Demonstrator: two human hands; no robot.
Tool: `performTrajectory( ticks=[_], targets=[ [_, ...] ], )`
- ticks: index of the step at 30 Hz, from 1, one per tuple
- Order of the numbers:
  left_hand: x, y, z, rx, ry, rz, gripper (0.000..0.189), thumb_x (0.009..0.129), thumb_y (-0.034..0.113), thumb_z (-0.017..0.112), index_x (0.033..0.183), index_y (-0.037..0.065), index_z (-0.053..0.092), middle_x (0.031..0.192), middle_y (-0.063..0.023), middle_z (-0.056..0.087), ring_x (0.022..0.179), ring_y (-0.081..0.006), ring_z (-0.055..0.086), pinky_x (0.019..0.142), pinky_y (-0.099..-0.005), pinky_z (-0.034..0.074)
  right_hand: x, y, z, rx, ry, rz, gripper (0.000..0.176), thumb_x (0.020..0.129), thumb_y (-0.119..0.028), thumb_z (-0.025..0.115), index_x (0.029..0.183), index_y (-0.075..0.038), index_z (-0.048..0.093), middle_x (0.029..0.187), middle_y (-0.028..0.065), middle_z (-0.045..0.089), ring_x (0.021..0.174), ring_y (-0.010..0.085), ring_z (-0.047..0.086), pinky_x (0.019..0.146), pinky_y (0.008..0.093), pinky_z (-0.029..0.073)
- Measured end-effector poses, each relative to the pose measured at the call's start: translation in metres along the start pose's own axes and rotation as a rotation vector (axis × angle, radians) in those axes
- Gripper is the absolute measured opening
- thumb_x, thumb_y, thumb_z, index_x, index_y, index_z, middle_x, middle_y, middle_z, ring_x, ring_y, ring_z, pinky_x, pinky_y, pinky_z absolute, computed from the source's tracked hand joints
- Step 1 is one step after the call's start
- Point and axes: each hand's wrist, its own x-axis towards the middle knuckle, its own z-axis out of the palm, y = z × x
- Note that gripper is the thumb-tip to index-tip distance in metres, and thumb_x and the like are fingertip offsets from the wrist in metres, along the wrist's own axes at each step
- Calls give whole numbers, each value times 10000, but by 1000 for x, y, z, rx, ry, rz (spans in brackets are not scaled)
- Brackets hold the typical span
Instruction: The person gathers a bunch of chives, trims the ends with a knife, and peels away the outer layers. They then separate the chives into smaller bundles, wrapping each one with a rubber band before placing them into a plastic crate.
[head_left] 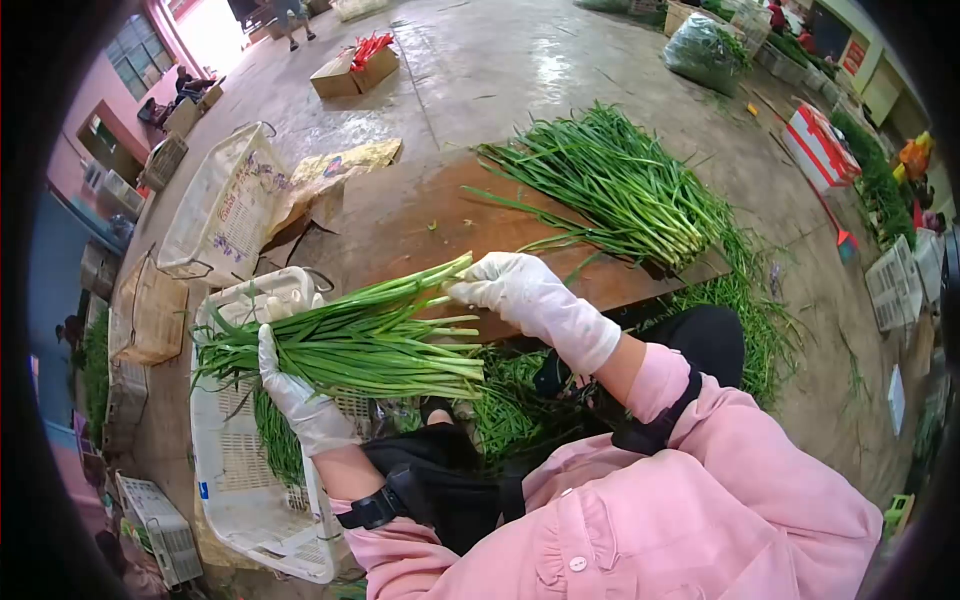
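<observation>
A bunch of long green stalks [380,345] lies across my left hand [305,400], which wears a white glove and holds the bunch from below near its leafy end. My right hand [515,290], gloved too, pinches pale stalk ends at the upper right of the bunch. Beyond my hands a brown board [400,215] bears a big pile of the same greens [620,190]. Under the held bunch stands a white plastic crate [230,440] with some greens inside.
Loose greens [510,400] litter the floor by my feet. More crates [225,205] stand at the left. A cardboard box with red things [355,72], a stuffed plastic bag [705,50] and a red-white box [822,150] are farther off. Several people are in the background.
</observation>
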Motion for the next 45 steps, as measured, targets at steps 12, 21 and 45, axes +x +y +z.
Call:
performTrajectory(
  ticks=[12,21,45],
  targets=[
    [4,2,-1,6,42,51,437,997,281,606,1340,10,609,1338,-178,637,1216,-341,621,1092,-528,481,-34,-2,-3,282,-111,-40,343,1018,-329,619,1129,-12,690,874,62,761,673,67,658,560,191,473],
    [3,-14,6,-68,-104,-22,437,1015,231,571,1377,-14,566,1319,-150,656,1252,-341,599,1179,-585,369,24,33,38,734,-103,33,169,978,-203,663,1062,-58,680,808,51,715,599,105,623,492,227,460],
    [-40,-73,112,169,74,37,380,988,217,658,1295,14,568,1071,-116,629,998,-262,639,987,-459,536,-28,-20,52,-969,301,-785,1264,667,-617,829,1574,-1,200,1569,235,351,1444,407,358,1172,501,289]
  ],
)
